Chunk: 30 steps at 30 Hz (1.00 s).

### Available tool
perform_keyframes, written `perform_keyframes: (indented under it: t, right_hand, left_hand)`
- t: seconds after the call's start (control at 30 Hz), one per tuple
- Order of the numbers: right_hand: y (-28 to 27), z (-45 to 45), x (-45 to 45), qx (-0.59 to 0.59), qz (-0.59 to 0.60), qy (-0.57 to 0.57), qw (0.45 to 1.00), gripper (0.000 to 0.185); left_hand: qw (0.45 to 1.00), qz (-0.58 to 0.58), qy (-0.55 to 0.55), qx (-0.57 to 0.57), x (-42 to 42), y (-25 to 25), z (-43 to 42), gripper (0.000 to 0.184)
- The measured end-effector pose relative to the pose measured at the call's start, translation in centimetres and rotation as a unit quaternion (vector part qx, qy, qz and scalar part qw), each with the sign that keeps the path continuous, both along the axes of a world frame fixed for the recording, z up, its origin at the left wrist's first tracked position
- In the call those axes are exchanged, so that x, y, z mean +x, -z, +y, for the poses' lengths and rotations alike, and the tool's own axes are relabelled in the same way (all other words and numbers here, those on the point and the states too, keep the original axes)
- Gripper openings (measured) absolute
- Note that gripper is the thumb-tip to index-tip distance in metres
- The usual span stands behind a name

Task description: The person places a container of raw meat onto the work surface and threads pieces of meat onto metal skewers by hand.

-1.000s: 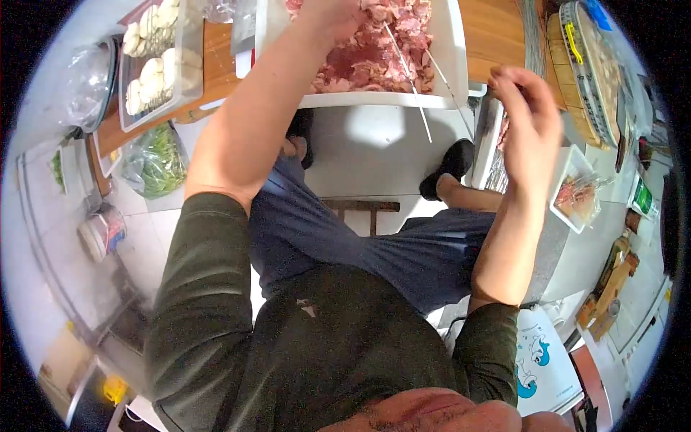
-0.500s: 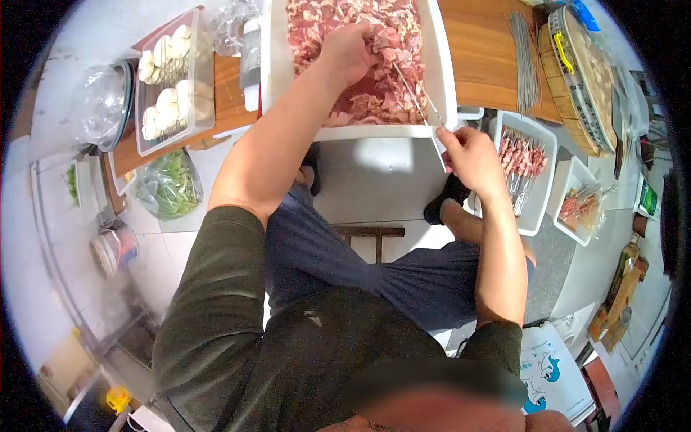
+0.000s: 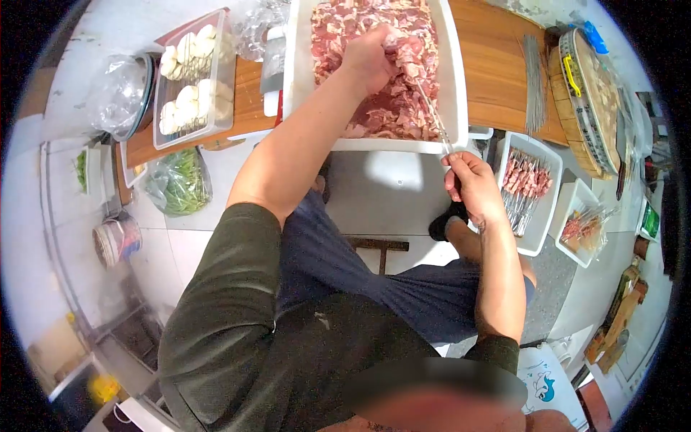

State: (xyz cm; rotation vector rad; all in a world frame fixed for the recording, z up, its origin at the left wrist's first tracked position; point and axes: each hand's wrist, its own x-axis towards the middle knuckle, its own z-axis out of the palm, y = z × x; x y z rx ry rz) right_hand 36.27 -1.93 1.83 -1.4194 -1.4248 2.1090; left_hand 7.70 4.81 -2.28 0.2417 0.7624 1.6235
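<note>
My left hand (image 3: 369, 63) is over the raw meat pieces (image 3: 371, 115) in a large white tub (image 3: 301, 79), fingers closed on a piece of meat (image 3: 409, 59). A thin metal skewer (image 3: 433, 115) runs from that piece down across the tub's near edge. At its lower end, my right hand (image 3: 471, 181) pinches the skewer between thumb and fingers. My left fingertips are partly hidden by the meat, so how far the skewer goes in does not show.
On the wooden table (image 3: 493, 68) lie bare skewers (image 3: 535, 83) beside a round chopping block (image 3: 590, 108). A white tray (image 3: 531, 241) holds meat skewers (image 3: 527, 176); a smaller tray (image 3: 568, 241) is right of it. Left stand a clear box (image 3: 216, 119) with skewered white food and bagged greens (image 3: 180, 183).
The whole view has shifted slightly, moving the scene right and down. The skewer now lies in line with the meat at my left hand; my right hand still grips its lower end.
</note>
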Motion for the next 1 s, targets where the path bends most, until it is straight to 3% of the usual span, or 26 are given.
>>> perform_keyframes:
  t: [0.1, 0.2, 0.23, 0.33, 0.37, 0.43, 0.6, 0.7, 0.77, 0.83, 0.9, 0.97, 1.0]
  right_hand:
    - [0.6, -0.3, 0.1, 0.012, -0.005, 0.023, 1.000, 0.022]
    - [0.5, -1.3, 0.1, 0.028, -0.005, 0.058, 0.998, 0.020]
    - [-0.2, -1.8, -0.1, 0.008, -0.004, 0.062, 0.998, 0.021]
    - [-0.7, -3.1, -0.4, 0.011, 0.028, 0.093, 0.995, 0.021]
    - [-0.9, -3.3, -0.5, 0.009, 0.035, 0.096, 0.995, 0.021]
    - [-1.2, -3.5, -0.6, 0.027, 0.039, 0.094, 0.994, 0.021]
    - [-0.9, -3.4, -0.6, 0.127, -0.032, 0.032, 0.991, 0.023]
    - [-0.6, -3.6, -0.8, 0.165, -0.077, -0.004, 0.983, 0.025]
    - [-0.4, -3.8, -0.9, 0.191, -0.090, -0.010, 0.977, 0.025]
    - [-0.2, -4.0, -1.1, 0.210, -0.105, -0.018, 0.972, 0.026]
    - [0.4, -4.2, -1.2, 0.231, -0.087, -0.013, 0.969, 0.022]
    - [0.4, -4.4, -1.3, 0.241, -0.076, -0.012, 0.968, 0.021]
    - [0.3, -4.4, -1.5, 0.241, -0.074, -0.014, 0.968, 0.021]
  left_hand:
    - [1.000, 0.023, 0.005, -0.008, -0.4, -0.7, -0.3, 0.017]
    - [0.990, 0.108, -0.036, -0.088, -0.4, -0.9, -0.5, 0.026]
    - [0.975, 0.132, -0.050, -0.169, 0.9, -4.6, -2.1, 0.027]
    - [0.966, 0.169, -0.037, -0.191, 0.7, -5.0, -1.8, 0.031]
    - [0.944, 0.197, -0.064, -0.256, 1.4, -5.5, -2.2, 0.035]
    - [0.956, 0.201, -0.024, -0.214, 0.4, -3.7, -1.4, 0.032]
    - [0.925, 0.361, -0.108, 0.046, -0.6, 3.0, 0.4, 0.029]
    - [0.955, 0.288, -0.066, -0.010, -0.7, 3.0, 0.7, 0.026]
    - [0.974, 0.199, -0.028, -0.101, -0.4, -0.6, -0.6, 0.026]
    - [0.926, 0.361, -0.106, 0.031, -0.6, 3.9, 0.3, 0.025]
    - [0.935, 0.329, -0.126, 0.038, -0.6, 4.0, 0.5, 0.025]
    - [0.988, 0.099, -0.082, -0.083, 0.0, 0.0, -0.3, 0.025]
    - [0.990, 0.086, -0.078, -0.081, -0.2, 0.0, -0.4, 0.025]
